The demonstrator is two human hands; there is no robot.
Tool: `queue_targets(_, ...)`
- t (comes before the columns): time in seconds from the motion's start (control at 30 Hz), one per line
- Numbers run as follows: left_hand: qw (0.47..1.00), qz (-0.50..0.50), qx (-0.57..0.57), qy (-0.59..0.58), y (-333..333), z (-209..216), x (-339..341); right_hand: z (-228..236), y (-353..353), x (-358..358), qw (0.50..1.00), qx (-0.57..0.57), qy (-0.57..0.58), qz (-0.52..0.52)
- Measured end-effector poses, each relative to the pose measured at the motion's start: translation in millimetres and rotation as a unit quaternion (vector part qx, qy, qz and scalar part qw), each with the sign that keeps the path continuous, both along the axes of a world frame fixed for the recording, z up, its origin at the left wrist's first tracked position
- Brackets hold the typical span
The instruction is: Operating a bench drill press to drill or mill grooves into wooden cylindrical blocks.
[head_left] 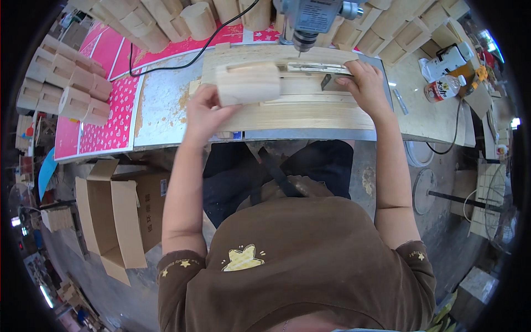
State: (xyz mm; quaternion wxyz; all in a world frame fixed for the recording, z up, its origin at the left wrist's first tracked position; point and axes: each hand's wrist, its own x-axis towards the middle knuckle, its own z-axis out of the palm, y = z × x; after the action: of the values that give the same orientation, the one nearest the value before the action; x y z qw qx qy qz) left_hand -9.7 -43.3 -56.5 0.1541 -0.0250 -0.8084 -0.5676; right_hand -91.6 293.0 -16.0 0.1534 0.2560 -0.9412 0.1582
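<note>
Nearest me: open cardboard box (130, 216), just below the surface (160, 108), left of the lap (326, 166), probably parked there for easy reach. My left hand (204, 113) is part-closed on the left end of a pale wooden block (249, 83), thumb along its near edge, seemingly to leave the other end free. Block's blurred, over the left of a wooden base (321, 119); can't tell if touching. Right hand (365, 86): fingers bent over the right end of a metal strip (312, 67), thumb by a dark tab (326, 83), likely steadying; can't tell how tightly. Beyond, drill chuck (304, 41) points down. Farthest: more blocks (199, 22), stacked back, probably for elbow room.
</note>
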Motion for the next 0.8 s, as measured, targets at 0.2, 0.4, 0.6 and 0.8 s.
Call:
queue_targets(0.2, 0.951, 0.070, 0.233, -0.190, -34.3, 39.2, 30.8, 0.7, -9.5, 21.6, 1.000, -0.006, 0.021, 0.011)
queue_targets(0.4, 0.902, 0.068, 0.348, -0.244, -16.5, 45.7, 27.3, 5.4, -19.4, 36.1, 0.999, -0.024, 0.006, 0.036)
queue_targets(0.6, 0.916, 0.037, 0.287, -0.277, -3.5, 50.0, 15.3, 5.5, -18.3, 40.2, 0.998, -0.037, -0.001, 0.045)
queue_targets(0.8, 0.913, 0.036, 0.274, -0.300, 3.1, 59.3, 20.2, 3.5, -14.6, 39.1, 0.998, -0.041, 0.006, 0.050)
